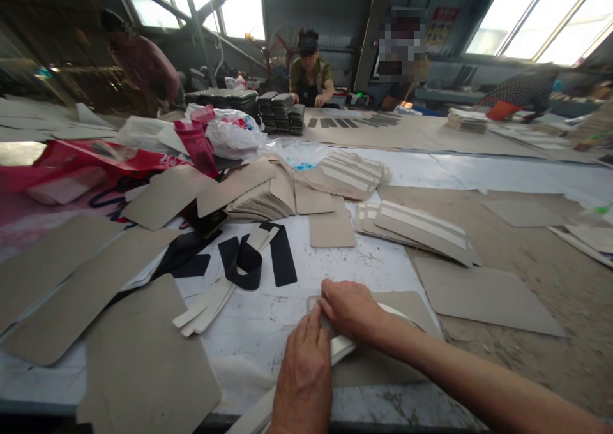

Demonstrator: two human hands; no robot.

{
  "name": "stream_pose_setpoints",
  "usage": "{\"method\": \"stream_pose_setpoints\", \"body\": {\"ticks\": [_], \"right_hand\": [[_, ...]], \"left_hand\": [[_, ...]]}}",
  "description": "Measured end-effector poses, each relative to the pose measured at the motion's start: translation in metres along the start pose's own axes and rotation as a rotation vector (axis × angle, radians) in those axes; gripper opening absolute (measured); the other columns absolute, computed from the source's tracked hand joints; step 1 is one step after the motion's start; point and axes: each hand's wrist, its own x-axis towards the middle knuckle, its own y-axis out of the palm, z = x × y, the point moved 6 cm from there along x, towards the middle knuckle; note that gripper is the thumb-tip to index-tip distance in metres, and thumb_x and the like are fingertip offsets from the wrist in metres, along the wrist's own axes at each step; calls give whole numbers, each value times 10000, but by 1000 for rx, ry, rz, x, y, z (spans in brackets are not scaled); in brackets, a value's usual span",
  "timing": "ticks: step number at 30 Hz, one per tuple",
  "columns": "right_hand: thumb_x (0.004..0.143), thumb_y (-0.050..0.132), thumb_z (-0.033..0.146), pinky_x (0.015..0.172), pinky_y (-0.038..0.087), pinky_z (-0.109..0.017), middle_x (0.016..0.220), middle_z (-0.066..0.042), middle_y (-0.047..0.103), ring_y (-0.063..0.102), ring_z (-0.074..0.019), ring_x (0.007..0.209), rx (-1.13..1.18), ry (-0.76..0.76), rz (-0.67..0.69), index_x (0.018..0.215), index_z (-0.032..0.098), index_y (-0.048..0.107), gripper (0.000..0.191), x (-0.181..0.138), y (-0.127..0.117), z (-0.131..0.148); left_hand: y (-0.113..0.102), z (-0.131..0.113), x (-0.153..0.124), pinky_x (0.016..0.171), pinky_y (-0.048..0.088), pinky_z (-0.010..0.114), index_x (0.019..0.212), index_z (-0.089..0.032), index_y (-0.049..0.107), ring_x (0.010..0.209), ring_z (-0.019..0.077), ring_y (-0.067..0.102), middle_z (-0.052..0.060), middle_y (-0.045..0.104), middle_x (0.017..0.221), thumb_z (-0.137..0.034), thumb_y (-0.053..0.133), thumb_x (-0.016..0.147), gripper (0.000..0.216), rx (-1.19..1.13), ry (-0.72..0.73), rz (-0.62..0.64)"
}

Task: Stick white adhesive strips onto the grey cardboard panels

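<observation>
Near the table's front edge lies a grey-brown board [407, 364], partly covered by my arms. My left hand [306, 370] rests at its left side with fingers stretched forward, close together, over white strips [342, 348]. Just beyond, my right hand [352, 313] has its fingers curled down at the board's far left corner, touching my left fingertips. A narrow curved white strip [400, 313] comes out from beneath the right hand; its pinched end is hidden. To the left, a looped black band [249, 265] lies with more pale strips [208, 309].
Cut boards [153, 351] cover the left side. Boards with white strips [421, 226] are stacked ahead right, beside a large brown sheet [507, 281]. Further back are a fanned board stack [268, 194], plastic bags [234, 131] and dark stacked pieces [280, 112]. Co-workers [311, 73] stand beyond.
</observation>
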Motion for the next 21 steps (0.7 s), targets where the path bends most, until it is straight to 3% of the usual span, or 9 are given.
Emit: {"method": "stream_pose_setpoints", "body": {"ticks": [7,13,21], "right_hand": [[851,391,294,635,434,-329,847,-129,682,644,-270,794,-19,2,-7,949,147,577,256,0,2,0],[837,416,289,626,456,-337,831,-135,687,654,-267,772,-21,11,-19,945,139,582,248,2,0,1],[837,477,270,607,455,-310,780,-146,691,664,-252,749,-32,62,-45,968,122,569,218,-4,-7,1]], "left_hand": [[-7,0,5,874,509,352,1033,-87,595,1054,224,581,147,597,1183,76,324,712,451,-37,-33,-33],[-3,3,9,934,472,349,1114,-121,556,1100,212,535,112,559,1238,76,367,737,466,-101,-76,100],[2,3,16,901,483,318,1105,-114,545,1049,181,537,107,577,1187,63,308,785,435,-93,-150,238]]}}
